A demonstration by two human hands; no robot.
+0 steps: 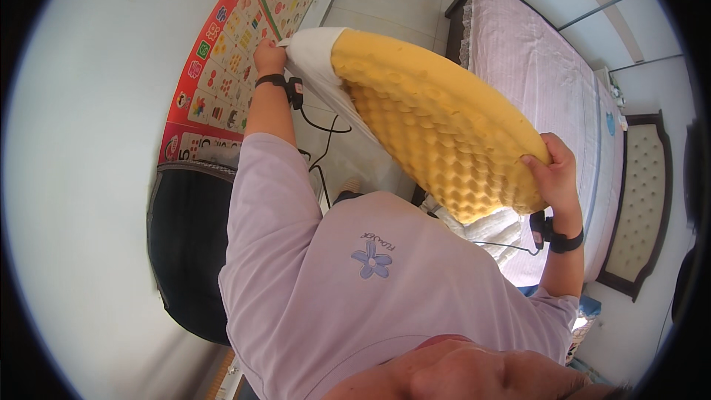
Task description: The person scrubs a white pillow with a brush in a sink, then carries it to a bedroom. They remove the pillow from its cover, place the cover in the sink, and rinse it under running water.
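Note:
A yellow foam pillow (433, 105) with a bumpy egg-crate face is held up in front of my chest, tilted down to the right. A thin white fabric cover (316, 53) wraps its left end and hangs along the lower left edge. My left hand (270, 59) is closed on the gathered edge of that cover. At the other end, my right hand (557, 175) grips the bare foam, the thumb on the near side and fingers over the far side. The rest of the foam is uncovered on the side I see.
To the right is a bed (533, 61) with a pink striped sheet and a tufted headboard (633, 205). A white wall with a picture chart (233, 61) and a black chair back (191, 250) stand on the left. Black cables (328, 161) hang from my wrist straps.

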